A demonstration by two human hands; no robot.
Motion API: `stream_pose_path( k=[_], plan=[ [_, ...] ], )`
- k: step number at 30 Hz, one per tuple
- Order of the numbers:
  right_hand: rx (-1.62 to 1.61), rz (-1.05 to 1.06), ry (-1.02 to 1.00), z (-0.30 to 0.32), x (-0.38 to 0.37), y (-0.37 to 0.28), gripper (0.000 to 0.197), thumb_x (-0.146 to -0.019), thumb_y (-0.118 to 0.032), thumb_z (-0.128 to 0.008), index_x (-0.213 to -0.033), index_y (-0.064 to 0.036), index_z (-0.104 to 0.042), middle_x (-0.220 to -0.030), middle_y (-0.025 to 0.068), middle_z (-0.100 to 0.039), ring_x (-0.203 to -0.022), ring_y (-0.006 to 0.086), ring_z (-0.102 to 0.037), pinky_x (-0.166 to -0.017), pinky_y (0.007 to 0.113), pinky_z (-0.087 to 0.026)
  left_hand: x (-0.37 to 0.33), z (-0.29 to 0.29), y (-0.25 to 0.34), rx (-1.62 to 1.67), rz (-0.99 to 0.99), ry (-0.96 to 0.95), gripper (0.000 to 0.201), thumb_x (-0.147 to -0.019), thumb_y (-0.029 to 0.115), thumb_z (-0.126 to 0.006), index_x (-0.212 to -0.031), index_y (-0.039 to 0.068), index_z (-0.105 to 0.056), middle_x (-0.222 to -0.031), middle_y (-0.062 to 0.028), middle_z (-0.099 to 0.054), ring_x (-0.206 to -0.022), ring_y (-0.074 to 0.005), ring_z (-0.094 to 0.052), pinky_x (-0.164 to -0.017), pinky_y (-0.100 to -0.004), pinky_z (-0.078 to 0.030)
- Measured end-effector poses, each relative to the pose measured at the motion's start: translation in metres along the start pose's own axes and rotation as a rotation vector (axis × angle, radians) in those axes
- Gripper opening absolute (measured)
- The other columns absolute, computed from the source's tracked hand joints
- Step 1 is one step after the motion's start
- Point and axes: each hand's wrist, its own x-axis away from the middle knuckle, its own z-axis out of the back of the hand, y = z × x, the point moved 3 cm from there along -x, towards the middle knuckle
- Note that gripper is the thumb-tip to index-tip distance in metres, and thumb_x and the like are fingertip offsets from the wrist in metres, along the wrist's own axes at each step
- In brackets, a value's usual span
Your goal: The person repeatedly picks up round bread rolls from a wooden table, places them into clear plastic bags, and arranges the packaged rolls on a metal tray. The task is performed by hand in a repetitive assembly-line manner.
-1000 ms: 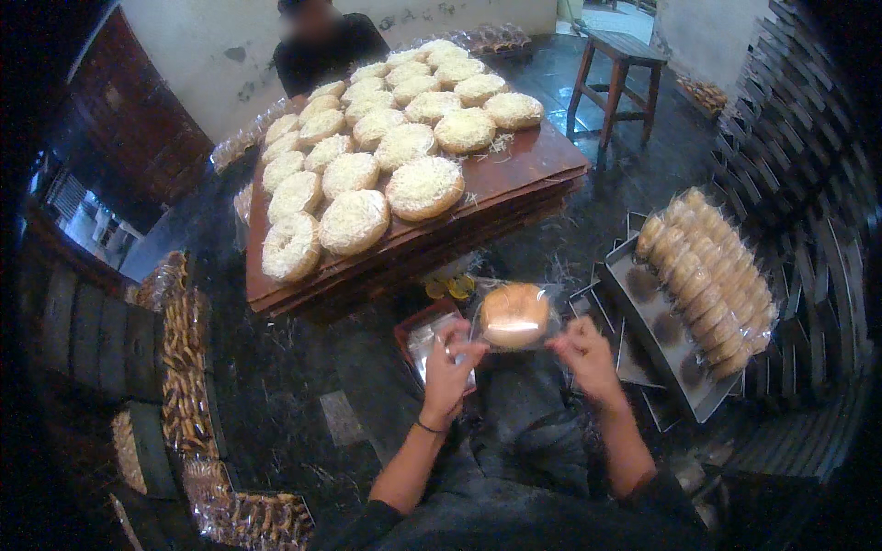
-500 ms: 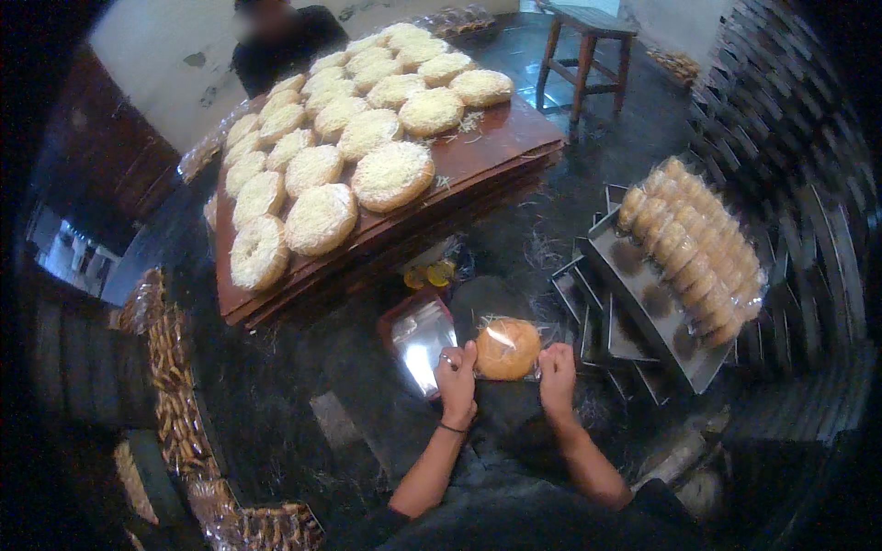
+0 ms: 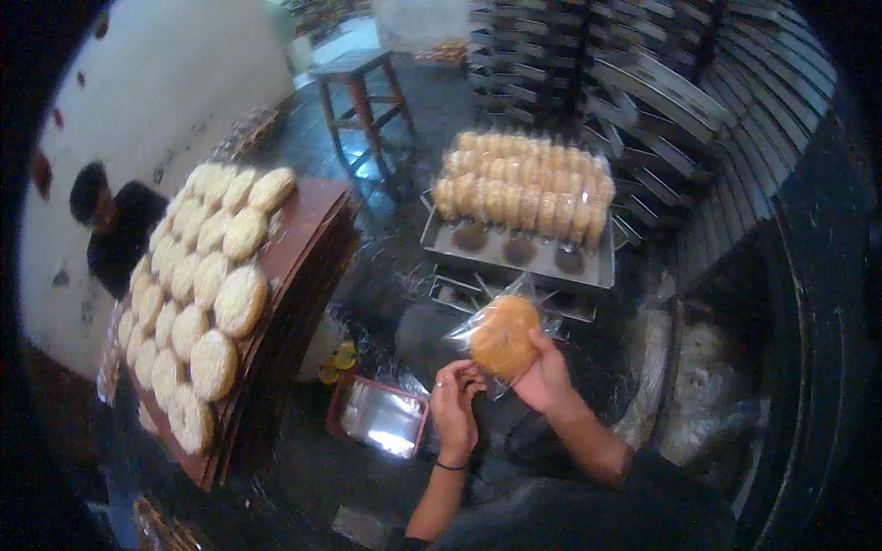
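Observation:
A round golden-brown bun point(image 3: 504, 337) in a clear plastic bag is raised in front of me, tilted toward the metal trays. My right hand point(image 3: 548, 375) grips it from the lower right, thumb over its edge. Just below the bag's lower left edge is my left hand point(image 3: 455, 404), its fingers loosely bent and somewhat apart, with nothing visible in them. Whether its fingertips touch the plastic is unclear. Next to my left hand lies a red-rimmed tray point(image 3: 424, 427) of shiny clear bags.
On the left, a stack of brown boards point(image 3: 308, 216) carries rows of shredded-topped round breads point(image 3: 241, 300). Ahead, bagged buns point(image 3: 524, 188) rest on stacked metal trays point(image 3: 542, 265). A wooden stool point(image 3: 352, 64) stands beyond. Tray racks line the right. Another person point(image 3: 124, 230) is at far left.
My view has turned right. The bagged bun has gone from lying between both hands to being held up in my right hand. My left hand has come off the bag's side.

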Motion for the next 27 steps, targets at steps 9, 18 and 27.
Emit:
stream_pose_path(
  k=[9, 18, 27],
  plan=[
    [0.258, 0.973, 0.437, 0.1, -0.009, -0.177, 0.05, -0.079, -0.01, -0.064, -0.124, -0.0044, -0.042, -0.122, 0.0105, -0.049, -0.111, 0.0203, -0.049, -0.094, 0.038, -0.041, -0.067, -0.055, 0.016, -0.572, -0.067, -0.199, 0.017, -0.091, 0.014, -0.05, -0.097, 0.0, -0.058, -0.09, -0.0059, -0.059, -0.086, -0.0124, -0.056, -0.077, -0.0257, -0.045],
    [1.131, 0.985, 0.824, 0.164, -0.15, -0.249, 0.062, -0.075, -0.015, -0.068, -0.127, -0.0016, -0.037, -0.124, 0.0167, -0.045, -0.114, 0.0273, -0.044, -0.098, 0.035, -0.034, -0.209, -0.201, -0.101, -1.147, -0.397, -0.646, 0.022, -0.084, 0.022, -0.059, -0.09, 0.0, -0.061, -0.086, -0.0157, -0.062, -0.075, -0.0249, -0.061, -0.069, -0.0314, -0.047],
    [1.126, 0.92, 0.732, 0.152, -0.157, -0.247, 0.067, -0.078, -0.016, -0.064, -0.132, -0.0021, -0.029, -0.128, 0.0207, -0.041, -0.118, 0.0324, -0.042, -0.099, 0.038, -0.032, -0.301, -0.266, -0.193, -1.904, -0.703, -0.76, 0.039, -0.077, 0.038, -0.059, -0.085, 0.001, -0.066, -0.099, -0.0188, -0.058, -0.098, -0.037, -0.05, -0.08, -0.0446, -0.044]
  ],
)
